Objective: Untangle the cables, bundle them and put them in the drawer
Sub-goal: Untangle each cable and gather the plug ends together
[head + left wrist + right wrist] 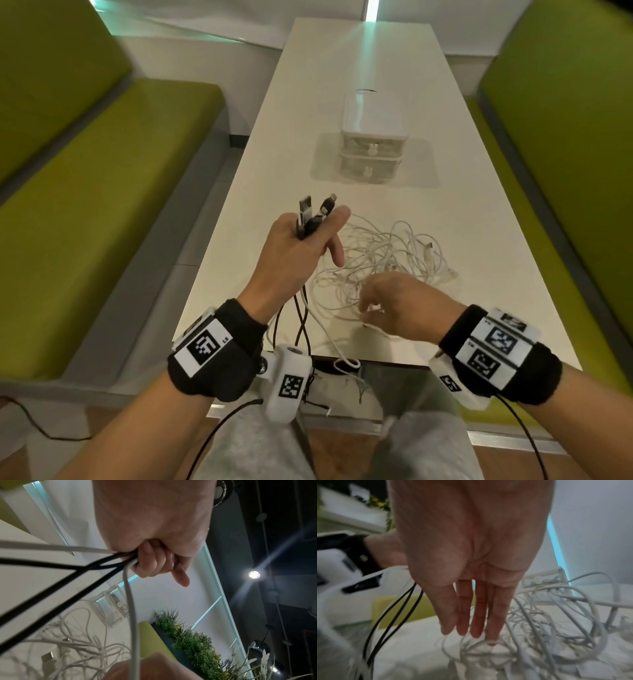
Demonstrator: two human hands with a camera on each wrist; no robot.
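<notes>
My left hand [301,240] is raised above the table's near left part and grips a bunch of cable ends [310,214], black and white; their plugs stick up past the knuckles. In the left wrist view the curled fingers [150,562] clamp black cables [51,588] and a white cable [132,615] that trail down. A tangle of white cables [387,257] lies on the table [479,240]. My right hand [383,305] hovers over the tangle's near side, its fingers [471,615] straight and pointing down, the fingertips just above the white loops [556,615].
A small white drawer unit [373,144] with two shut translucent drawers stands further back on the table's middle. Green benches [102,205] flank the table on both sides. Some cables hang over the table's near edge [346,363] towards my lap.
</notes>
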